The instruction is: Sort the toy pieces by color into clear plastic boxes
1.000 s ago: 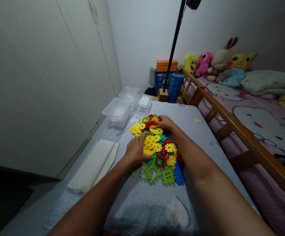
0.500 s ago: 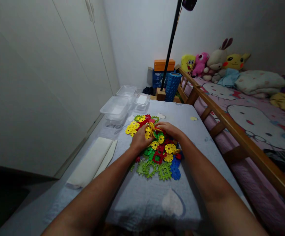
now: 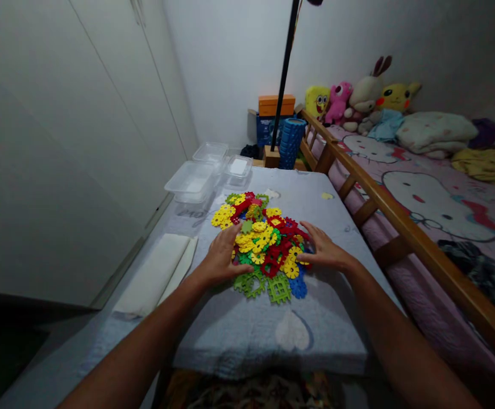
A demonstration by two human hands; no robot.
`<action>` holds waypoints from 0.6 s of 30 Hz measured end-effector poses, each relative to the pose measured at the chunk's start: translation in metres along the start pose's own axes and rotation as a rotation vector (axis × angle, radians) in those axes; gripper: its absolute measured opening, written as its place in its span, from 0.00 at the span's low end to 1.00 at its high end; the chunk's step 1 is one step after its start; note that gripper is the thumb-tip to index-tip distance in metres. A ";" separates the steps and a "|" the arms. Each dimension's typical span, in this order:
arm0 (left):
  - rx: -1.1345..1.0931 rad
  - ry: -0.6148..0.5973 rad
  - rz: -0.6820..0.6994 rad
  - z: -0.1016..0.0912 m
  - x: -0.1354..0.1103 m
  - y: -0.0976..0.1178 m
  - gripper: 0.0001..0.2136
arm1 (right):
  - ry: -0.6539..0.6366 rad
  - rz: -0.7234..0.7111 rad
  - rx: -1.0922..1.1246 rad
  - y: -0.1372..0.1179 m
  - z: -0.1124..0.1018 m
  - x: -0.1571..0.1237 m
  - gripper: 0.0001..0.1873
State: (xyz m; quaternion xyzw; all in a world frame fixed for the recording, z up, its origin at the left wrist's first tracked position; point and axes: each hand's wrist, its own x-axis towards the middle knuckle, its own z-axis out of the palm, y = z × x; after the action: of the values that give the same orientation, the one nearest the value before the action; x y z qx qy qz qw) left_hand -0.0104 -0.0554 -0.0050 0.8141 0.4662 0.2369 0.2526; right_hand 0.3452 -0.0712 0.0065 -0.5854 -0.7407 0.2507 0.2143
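Observation:
A heap of flat plastic building pieces (image 3: 264, 238), yellow, red, green and blue, lies on a pale blue quilted cloth (image 3: 298, 318). My left hand (image 3: 220, 258) rests at the heap's left side, fingers spread against the pieces. On the heap's right side my right hand (image 3: 323, 250) lies with fingers stretched out, touching the red and yellow pieces. Neither hand holds a piece. Green lattice pieces (image 3: 278, 288) and a blue one (image 3: 299, 287) stick out at the near edge between my hands.
Three clear plastic boxes (image 3: 192, 183) stand at the cloth's far left. A folded white cloth (image 3: 156, 275) lies to the left. A wooden bed rail (image 3: 404, 227) runs along the right, with plush toys (image 3: 360, 96) on the bed. A black pole (image 3: 282, 74) rises behind.
Both hands have drawn back from the top of the heap to its two sides and opened. The view has shifted, so the heap sits slightly lower and left.

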 end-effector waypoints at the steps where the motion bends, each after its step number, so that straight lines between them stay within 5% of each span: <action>1: 0.049 -0.012 -0.019 0.001 -0.008 -0.005 0.55 | -0.035 0.000 -0.038 0.004 0.005 -0.010 0.63; 6: 0.166 -0.038 -0.063 0.013 -0.021 -0.007 0.56 | -0.091 0.042 -0.123 0.002 0.032 -0.032 0.74; 13: 0.194 -0.007 -0.075 0.020 0.006 0.008 0.53 | 0.080 -0.061 0.184 -0.031 0.050 -0.004 0.66; 18: 0.175 -0.032 -0.080 0.021 0.022 0.010 0.52 | 0.136 0.003 0.393 -0.044 0.058 0.006 0.62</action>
State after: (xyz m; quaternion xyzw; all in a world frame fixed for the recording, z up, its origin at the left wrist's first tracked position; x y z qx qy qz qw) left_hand 0.0195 -0.0446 -0.0115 0.8175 0.5130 0.1723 0.1971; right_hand 0.2754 -0.0808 -0.0110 -0.5491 -0.6604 0.3506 0.3734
